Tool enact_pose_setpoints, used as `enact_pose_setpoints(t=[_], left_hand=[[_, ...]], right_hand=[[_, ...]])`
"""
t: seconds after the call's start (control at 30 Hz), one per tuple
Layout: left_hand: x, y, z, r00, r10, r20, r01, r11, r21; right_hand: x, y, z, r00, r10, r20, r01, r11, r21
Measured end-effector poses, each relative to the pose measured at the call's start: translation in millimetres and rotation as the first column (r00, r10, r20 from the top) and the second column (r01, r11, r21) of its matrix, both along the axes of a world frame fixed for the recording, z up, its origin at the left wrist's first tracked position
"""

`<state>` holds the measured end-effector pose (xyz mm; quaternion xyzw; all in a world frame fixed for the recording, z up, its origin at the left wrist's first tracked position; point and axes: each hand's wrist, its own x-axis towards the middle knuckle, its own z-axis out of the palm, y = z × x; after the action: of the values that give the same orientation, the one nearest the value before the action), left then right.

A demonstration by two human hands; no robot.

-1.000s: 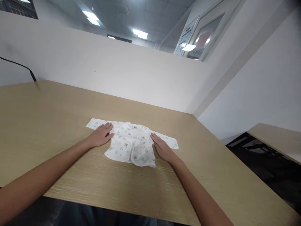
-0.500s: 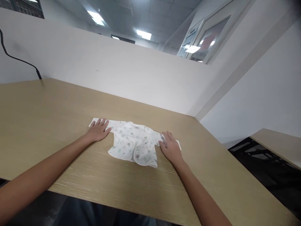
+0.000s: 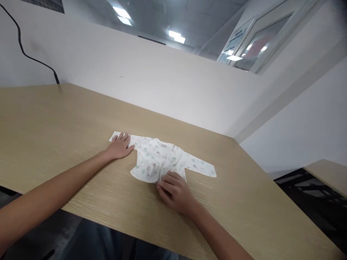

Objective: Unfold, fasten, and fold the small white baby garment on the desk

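Note:
A small white baby shirt with a green and grey print lies spread on the wooden table, its neckline away from me and both sleeves out to the sides. My left hand rests flat on the left sleeve, fingers spread. At the bottom hem, near the middle of the front, my right hand has its fingers curled and pinched on the edge of the fabric. Part of the right front panel is hidden beneath that hand. The right sleeve lies flat and uncovered.
The wooden table meets a low white partition at the back. A black cable hangs down at the left. A second tabletop with a dark frame under it stands at the right.
My right hand has left the right sleeve and moved left and toward me to the shirt's bottom hem, its fingers now curled. The left hand stays on its sleeve. The view has shifted slightly.

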<state>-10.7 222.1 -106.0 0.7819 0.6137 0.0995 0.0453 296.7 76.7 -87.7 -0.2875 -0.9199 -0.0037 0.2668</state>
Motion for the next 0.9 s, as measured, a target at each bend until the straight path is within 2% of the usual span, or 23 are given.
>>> enact_pose_setpoints(t=[0.13, 0.37, 0.67, 0.9], left_hand=[[0.7, 2.0, -2.3, 0.993, -0.104, 0.061, 0.097, 0.989, 0.112], [0.8, 2.2, -3.0, 0.989, -0.111, 0.094, 0.101, 0.989, 0.108], [-1.3, 2.5, -3.6, 0.989, -0.101, 0.106, 0.094, 0.993, 0.071], [-2.6, 1.8, 0.9, 0.991, -0.096, 0.092, 0.093, 0.995, 0.038]], right_hand=[[0.8, 2.0, -2.1, 0.999, -0.023, -0.028, 0.023, 1.000, 0.021], [-1.1, 3.5, -2.5, 0.995, -0.068, -0.068, 0.065, 0.997, -0.047], [2.2, 0.9, 13.7, 0.979, 0.065, -0.191, -0.107, 0.970, -0.219], [5.9, 3.6, 13.9, 0.978, 0.068, -0.198, -0.137, 0.923, -0.361]])
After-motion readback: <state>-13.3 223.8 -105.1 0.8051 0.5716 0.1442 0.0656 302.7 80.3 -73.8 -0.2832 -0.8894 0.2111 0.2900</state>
